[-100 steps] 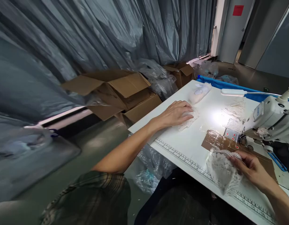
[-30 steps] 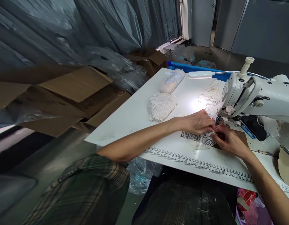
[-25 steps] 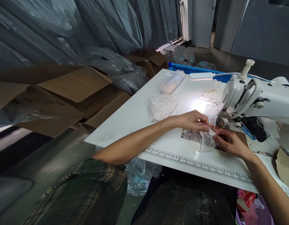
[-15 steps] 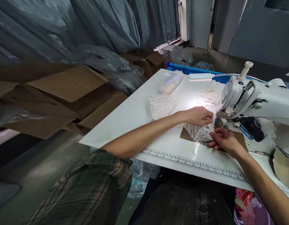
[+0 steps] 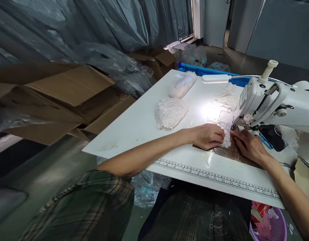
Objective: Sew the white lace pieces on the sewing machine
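Observation:
My left hand (image 5: 207, 135) lies on a piece of white lace (image 5: 226, 138), fingers curled and pressing it flat on the brown patch of the white table (image 5: 134, 129). My right hand (image 5: 246, 144) rests beside it, fingertips on the lace at the needle of the white sewing machine (image 5: 277, 103). Most of the lace is hidden under both hands. A pile of finished lace pieces (image 5: 170, 112) sits to the left of my left hand.
A wrapped pale roll (image 5: 182, 87) lies at the table's far side, more lace (image 5: 226, 100) under the lamp (image 5: 216, 78). A printed ruler (image 5: 214, 175) runs along the near edge. Open cardboard boxes (image 5: 66, 100) stand on the left, a purple bin (image 5: 268, 227) below right.
My left hand left the lace pile and joined my right hand at the machine. Over the last second both hands folded the lace piece and pushed it flat against the needle area.

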Tool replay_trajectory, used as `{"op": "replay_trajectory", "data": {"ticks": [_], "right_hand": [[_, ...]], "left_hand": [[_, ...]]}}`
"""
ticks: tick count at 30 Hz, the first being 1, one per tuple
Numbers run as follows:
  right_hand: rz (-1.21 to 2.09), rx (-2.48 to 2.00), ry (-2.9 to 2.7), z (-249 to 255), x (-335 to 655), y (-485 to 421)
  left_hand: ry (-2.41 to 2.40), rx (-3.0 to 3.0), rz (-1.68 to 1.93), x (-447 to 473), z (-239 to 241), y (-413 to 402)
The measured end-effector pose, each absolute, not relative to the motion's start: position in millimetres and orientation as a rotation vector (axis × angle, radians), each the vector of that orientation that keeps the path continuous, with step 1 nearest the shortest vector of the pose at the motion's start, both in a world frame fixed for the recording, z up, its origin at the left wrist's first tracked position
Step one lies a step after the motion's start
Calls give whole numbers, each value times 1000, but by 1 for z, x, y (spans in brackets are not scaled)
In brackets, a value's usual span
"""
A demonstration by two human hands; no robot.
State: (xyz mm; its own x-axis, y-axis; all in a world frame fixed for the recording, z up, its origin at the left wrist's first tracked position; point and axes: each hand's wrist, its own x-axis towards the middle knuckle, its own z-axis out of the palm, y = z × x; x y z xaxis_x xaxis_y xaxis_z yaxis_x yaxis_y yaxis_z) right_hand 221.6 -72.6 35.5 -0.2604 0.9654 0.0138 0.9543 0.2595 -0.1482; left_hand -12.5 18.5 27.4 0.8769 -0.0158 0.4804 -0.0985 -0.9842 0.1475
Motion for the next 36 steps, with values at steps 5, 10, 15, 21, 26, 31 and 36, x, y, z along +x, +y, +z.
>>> {"op": "replay_trajectory", "data": {"ticks": [5,10,15,21,26,31,36], "right_hand": [[53,-1936,-2524,33,211,-70],[156,-1750,-2252,24,225,-75],[337,-1335,-2177,25,229,-85],[107,-1204,-2420,27,217,-90],[183,-1185,-2380,23,223,-88],[248,-1505,-2316,27,232,-82],[53,-1837,-2469,33,218,-80]], "left_hand": [[52,3082,754,-6,14,13],[62,2991,836,-7,11,11],[191,2763,1127,-4,10,10],[209,2769,1015,-5,11,9],[157,2864,705,-4,9,8],[146,2937,739,-3,8,6],[70,2942,855,-4,8,7]]}}
